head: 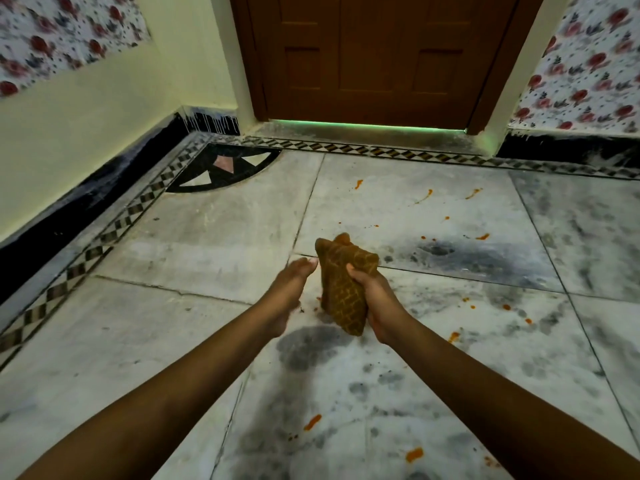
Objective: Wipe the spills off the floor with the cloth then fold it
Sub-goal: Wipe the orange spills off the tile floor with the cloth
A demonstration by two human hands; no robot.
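A brown cloth (341, 285) with a yellow grid pattern is bunched up and held above the marble floor (173, 237) in the middle of the view. My right hand (377, 303) grips its right side. My left hand (289, 289) hovers just left of the cloth, fingers apart, apparently not touching it. Orange spills dot the floor: streaks far ahead (427, 195), drops to the right (482, 236), a blob near my right forearm (453, 337), and smears close to me (312, 421), (414, 454).
A brown wooden door (374, 57) stands shut straight ahead. Cream walls with black skirting (69, 216) enclose the corner at left, and floral paper covers the wall at right (588, 64). A patterned tile border (104, 233) runs along the floor edges.
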